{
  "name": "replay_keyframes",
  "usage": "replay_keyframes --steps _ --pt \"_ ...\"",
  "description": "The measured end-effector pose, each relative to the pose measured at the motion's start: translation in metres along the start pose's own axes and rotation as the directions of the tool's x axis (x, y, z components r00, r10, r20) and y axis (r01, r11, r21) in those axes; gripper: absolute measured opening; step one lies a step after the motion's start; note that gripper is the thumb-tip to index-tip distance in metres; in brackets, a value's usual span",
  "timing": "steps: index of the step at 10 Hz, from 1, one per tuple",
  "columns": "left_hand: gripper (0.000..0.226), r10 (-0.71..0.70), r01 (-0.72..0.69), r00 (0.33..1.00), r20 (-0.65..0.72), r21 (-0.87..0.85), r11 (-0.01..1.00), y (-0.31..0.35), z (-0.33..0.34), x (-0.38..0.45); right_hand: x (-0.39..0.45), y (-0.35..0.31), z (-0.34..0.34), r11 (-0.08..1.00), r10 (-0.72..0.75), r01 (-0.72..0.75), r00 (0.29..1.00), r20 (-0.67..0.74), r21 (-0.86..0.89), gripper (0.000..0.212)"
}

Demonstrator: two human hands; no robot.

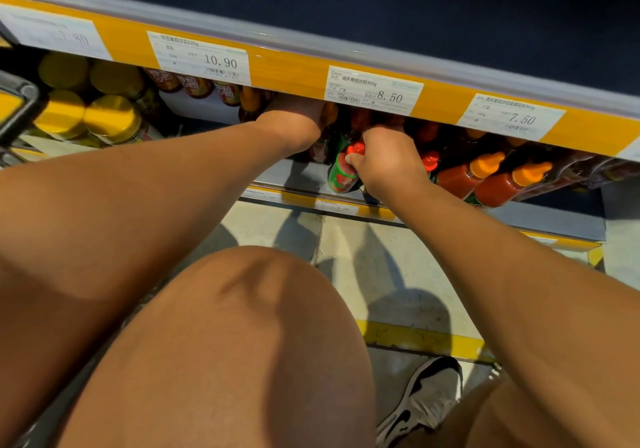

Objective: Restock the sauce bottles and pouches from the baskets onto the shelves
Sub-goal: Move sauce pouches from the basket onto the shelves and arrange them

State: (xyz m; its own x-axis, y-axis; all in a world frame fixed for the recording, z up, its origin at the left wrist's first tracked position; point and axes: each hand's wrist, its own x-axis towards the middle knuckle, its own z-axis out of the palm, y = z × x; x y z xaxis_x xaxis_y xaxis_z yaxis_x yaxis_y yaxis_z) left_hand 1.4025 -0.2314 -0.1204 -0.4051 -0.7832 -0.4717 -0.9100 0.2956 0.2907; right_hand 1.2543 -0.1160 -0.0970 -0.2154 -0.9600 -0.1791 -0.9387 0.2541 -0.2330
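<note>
Yellow-edged shelf [298,76] with price tags, pale tiled floor [388,260], right hand [388,163] fingers curled round red-capped sauce bottle [344,172], left hand [294,118] fingers hidden, cannot tell

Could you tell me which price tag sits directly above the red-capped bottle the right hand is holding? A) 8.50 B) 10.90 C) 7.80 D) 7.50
A: the 8.50 tag sits right above the red-capped bottle gripped by the right hand.
</note>
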Motion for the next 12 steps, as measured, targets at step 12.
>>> replay_keyframes --steps 12 --pt "0.027 0.636 -0.695 0.703 -0.319 -0.115 0.710 0.185 -0.106 -0.271 -0.303 0.152 -0.242 0.896 0.090 0.004 0.978 -0.190 0.444 0.043"
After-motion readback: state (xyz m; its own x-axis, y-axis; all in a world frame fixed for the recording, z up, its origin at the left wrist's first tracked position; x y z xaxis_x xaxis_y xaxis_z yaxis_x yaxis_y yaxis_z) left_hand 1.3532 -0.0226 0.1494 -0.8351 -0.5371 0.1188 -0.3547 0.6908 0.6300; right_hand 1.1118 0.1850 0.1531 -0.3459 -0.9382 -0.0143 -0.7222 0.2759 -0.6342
